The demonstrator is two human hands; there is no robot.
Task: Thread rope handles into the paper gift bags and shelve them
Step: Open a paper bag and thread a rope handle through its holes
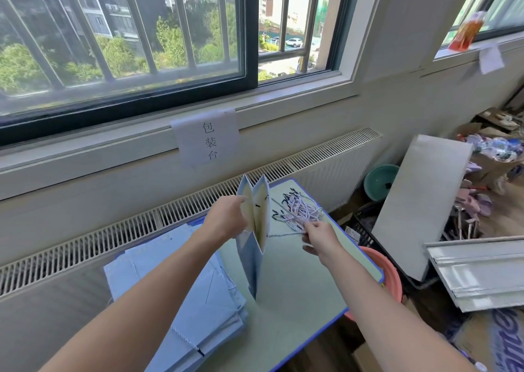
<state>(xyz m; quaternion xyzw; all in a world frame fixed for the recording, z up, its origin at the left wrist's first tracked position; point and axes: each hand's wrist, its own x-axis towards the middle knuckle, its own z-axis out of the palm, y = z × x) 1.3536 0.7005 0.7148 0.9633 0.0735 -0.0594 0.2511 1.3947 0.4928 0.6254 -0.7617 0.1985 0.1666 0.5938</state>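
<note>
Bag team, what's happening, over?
Left hand grips upright bag. Right hand pinches rope running to bag. Nothing blocking.

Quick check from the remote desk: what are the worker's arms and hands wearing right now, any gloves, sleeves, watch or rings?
Nothing visible. The left hand and right hand are gloveless, and both forearms are uncovered down to the frame edge. No sleeve, watch, bracelet or ring shows.
</note>
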